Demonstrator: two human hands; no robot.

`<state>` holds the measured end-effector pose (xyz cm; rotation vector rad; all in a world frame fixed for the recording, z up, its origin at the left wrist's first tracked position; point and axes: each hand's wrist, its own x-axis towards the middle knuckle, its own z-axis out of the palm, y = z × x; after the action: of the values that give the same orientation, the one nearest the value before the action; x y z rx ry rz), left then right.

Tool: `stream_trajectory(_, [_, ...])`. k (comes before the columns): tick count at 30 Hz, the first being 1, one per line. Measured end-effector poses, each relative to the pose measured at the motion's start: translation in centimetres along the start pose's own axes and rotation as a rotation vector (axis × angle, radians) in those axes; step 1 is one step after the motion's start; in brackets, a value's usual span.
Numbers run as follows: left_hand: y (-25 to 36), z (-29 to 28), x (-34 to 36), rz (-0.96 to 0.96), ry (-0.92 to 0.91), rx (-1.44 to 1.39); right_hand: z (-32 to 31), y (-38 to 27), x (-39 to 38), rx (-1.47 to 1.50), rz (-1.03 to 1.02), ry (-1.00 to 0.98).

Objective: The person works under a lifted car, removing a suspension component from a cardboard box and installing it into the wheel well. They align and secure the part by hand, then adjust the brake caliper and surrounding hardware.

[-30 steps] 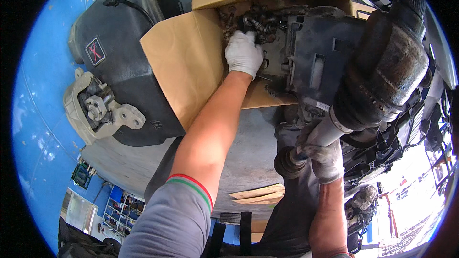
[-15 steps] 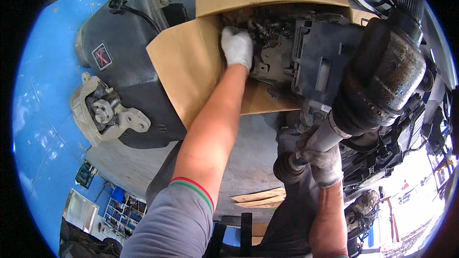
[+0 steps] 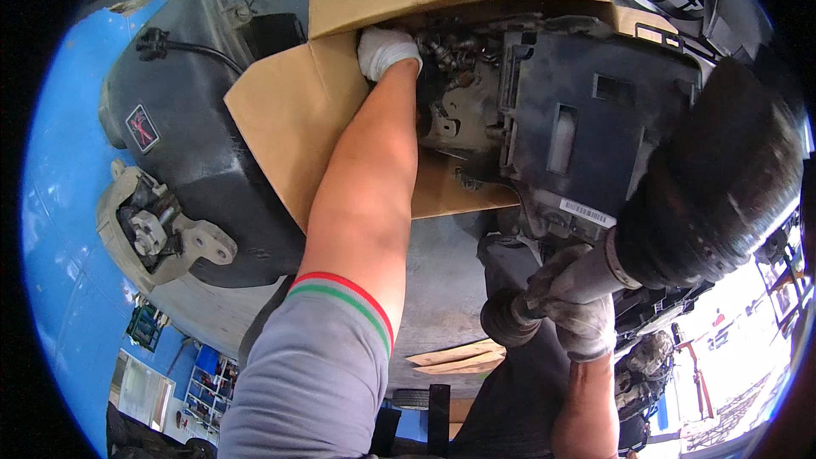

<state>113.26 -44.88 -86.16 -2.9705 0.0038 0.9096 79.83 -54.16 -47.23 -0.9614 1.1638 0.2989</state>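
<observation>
My right hand (image 3: 580,313), in a grey, stained glove, is closed round the bar of a car drive shaft (image 3: 595,279). The shaft slants up to the right, its thick, dark upper end close to the camera. Inside the far left corner of an open cardboard box (image 3: 285,110), my left hand (image 3: 387,53) wears a white glove. Its fingers are hidden down among dark, greasy metal parts (image 3: 459,55). Next to them in the box lies a large flat black plastic part (image 3: 586,119) with a barcode label.
A black plastic tank (image 3: 204,110) with a cable lies left of the box. A cast metal mount (image 3: 149,234) sits at its near side. Torn cardboard strips (image 3: 459,357) lie on the ground near my legs. More dark car parts stand at the right.
My left hand has gone further into the box's far left corner. The shaft's upper end has swung right and down, uncovering more of the black plastic part; my right hand keeps hold.
</observation>
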Motion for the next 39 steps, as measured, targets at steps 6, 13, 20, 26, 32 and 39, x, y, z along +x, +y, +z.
stream_trajectory(6, [-0.3, 0.8, 0.3, 0.116, 0.069, -0.001, 0.5, -0.5, -0.6, 0.26, 0.027, 0.051])
stream_trajectory(13, [-2.8, -6.8, -10.4, -0.171, -0.245, -1.732, 1.5, 0.2, -0.7, 0.21, -0.056, -0.005])
stream_trajectory(20, [-1.2, -10.6, -12.0, 0.018, -0.586, -1.775, 3.1, 1.3, -1.2, 0.187, -0.036, -0.031])
stream_trajectory(26, [-0.4, -8.2, -12.1, 0.567, 0.014, -0.138, 4.0, 1.6, -0.8, 0.299, -0.047, 0.012])
stream_trajectory(32, [-1.2, -8.2, -14.2, 0.598, 0.154, -0.152, 4.2, 1.1, -0.3, 0.375, -0.08, -0.008])
stream_trajectory(39, [-3.1, -8.6, -16.2, 0.384, 0.307, -0.214, 4.6, 0.8, 0.3, 0.395, -0.06, -0.017])
